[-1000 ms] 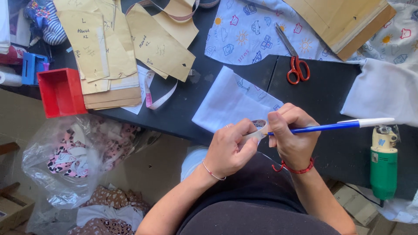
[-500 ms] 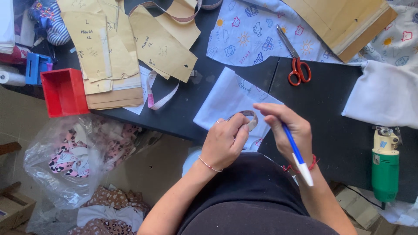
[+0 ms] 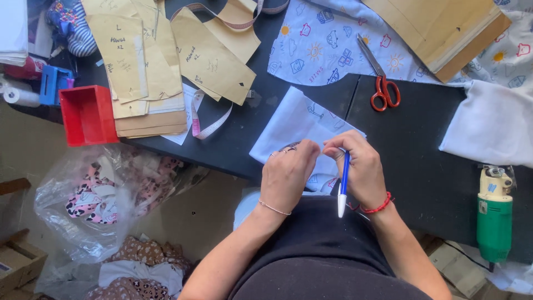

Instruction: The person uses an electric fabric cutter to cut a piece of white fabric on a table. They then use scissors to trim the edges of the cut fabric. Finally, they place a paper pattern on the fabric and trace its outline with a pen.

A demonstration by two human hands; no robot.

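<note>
Left hand curled, fingertips pinching small white printed fabric piece at near edge of black worktop; right hand closed around blue-and-white pen, tip upward, fingertips touching same fabric; red-handled scissors farther right.

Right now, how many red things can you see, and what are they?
Red box: 1
Scissors with red handles: 1
Red bracelet on the right hand: 1
Total: 3
</note>
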